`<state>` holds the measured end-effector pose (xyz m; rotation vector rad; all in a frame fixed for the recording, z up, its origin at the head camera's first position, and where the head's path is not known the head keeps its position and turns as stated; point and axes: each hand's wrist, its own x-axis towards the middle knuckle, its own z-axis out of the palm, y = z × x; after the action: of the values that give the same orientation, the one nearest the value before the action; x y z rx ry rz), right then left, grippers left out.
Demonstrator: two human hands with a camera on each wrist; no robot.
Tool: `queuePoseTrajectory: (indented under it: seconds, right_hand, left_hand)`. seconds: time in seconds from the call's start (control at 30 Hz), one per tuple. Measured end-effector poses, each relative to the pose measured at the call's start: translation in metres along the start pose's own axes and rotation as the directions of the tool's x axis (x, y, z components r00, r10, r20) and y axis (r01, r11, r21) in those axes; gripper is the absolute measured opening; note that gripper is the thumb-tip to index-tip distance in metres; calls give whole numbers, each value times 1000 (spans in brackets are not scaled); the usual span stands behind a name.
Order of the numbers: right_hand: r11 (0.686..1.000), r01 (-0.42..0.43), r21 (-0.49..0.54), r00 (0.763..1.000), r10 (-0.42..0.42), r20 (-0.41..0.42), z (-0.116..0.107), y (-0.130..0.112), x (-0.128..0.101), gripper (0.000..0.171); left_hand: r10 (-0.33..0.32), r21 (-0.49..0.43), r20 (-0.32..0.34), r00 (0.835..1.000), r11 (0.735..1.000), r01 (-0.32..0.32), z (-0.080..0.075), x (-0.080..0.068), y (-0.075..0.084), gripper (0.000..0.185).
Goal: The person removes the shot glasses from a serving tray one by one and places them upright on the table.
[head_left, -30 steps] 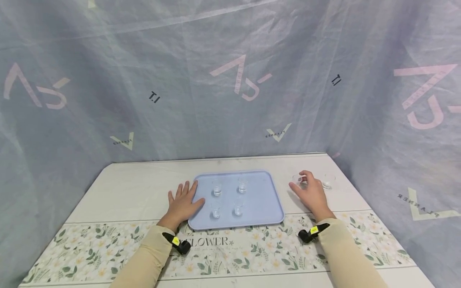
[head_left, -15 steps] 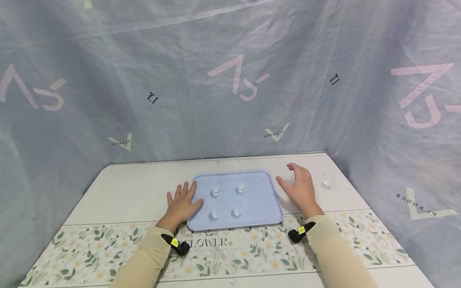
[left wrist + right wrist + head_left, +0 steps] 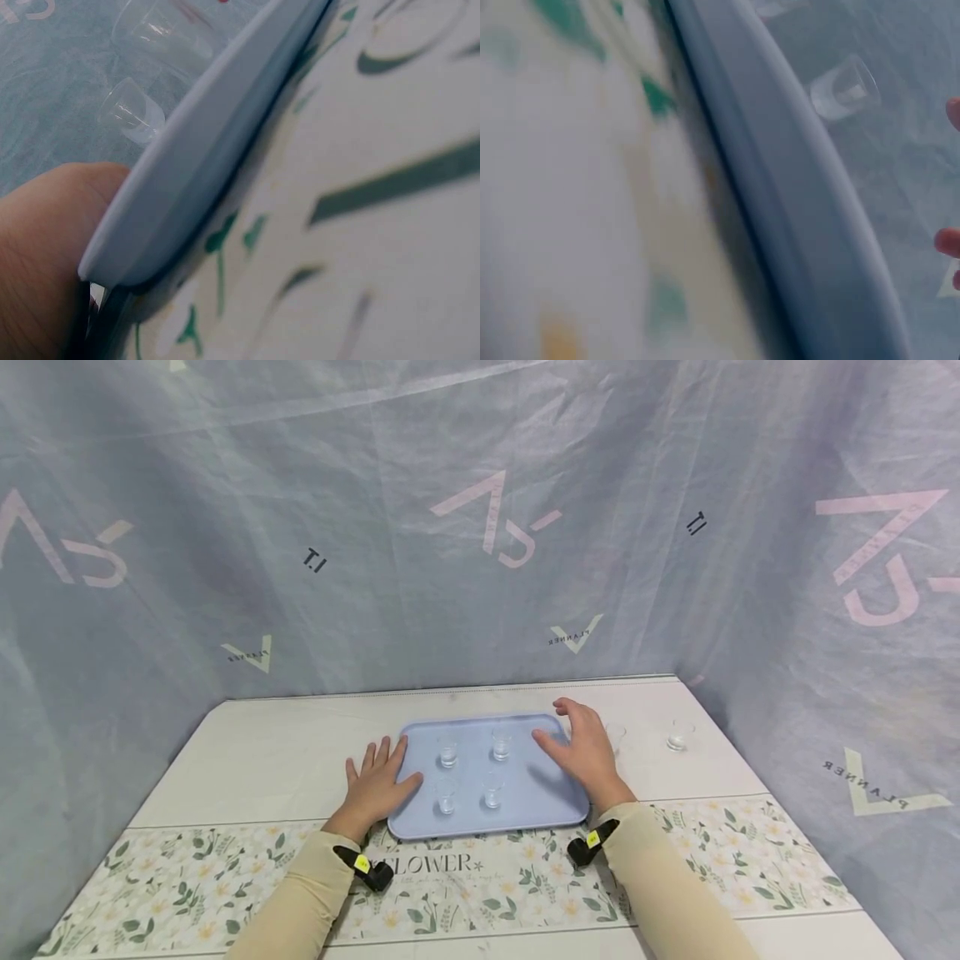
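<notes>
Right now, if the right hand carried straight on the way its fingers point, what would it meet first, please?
The right hand points left across the blue tray; first in line is probably the back-right glass, though depth is hard to judge.

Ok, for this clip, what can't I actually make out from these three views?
- Head view: whether the right hand holds a glass; its back faces the camera and hides the palm.
- Head view: whether the small glasses on the tray hold liquid; too small.
- Left wrist view: the left hand is cut off by the frame edge and the tray rim.
- Right wrist view: motion blur; only fingertips show at the edge.
</notes>
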<state>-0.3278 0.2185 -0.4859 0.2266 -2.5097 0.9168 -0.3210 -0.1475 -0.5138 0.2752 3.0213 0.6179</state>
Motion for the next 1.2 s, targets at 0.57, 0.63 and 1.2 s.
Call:
queuePoseTrajectory:
  seconds: [0.57,0.63,1.2]
  right_hand:
    - [991,-83,109,970,55,236,49,-27,4,73]
    - [991,-80,104,967,51,251,51,-29,4,74]
    - [996,-15,94,972,-8,236,60,-39,-3,59]
  left_hand:
    - [4,-13,16,1000,1000,-4,-4,0,1,82]
    - [7,-16,11,1000,1000,-7,-5,0,1,82]
    - [14,-35,-3,1000,999,-14,3,5,-6,84]
